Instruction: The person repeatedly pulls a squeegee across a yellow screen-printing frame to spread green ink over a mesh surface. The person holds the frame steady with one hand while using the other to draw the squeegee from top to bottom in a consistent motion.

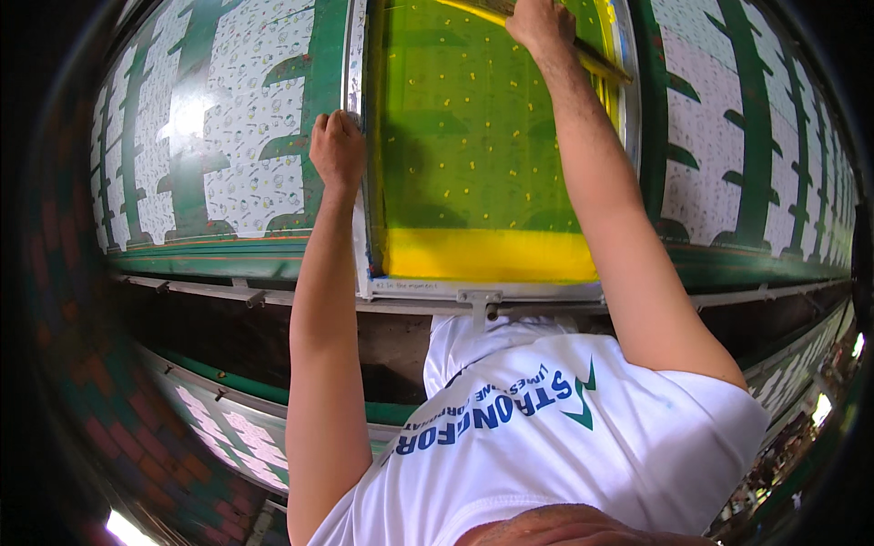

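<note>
A screen-printing frame (356, 218) with silver metal rails lies in front of me, its mesh (473, 164) yellow-green and translucent with small yellow dots. My left hand (337, 150) is closed on the frame's left rail, knuckles up. At the far end of the mesh, my right hand (543, 25) grips a squeegee (601, 65), a long bar lying slantwise across the screen. Part of the bar is hidden by the hand, and its far end runs out of view. A band of bright yellow ink (482, 256) lies along the near end of the mesh.
A long green table (191, 136) carries white printed pieces (258, 109) on both sides of the frame. Along its front edge runs a metal rail (728, 298), with a bracket (480, 298) on the frame meeting it. Behind me stands another table with printed pieces (232, 423).
</note>
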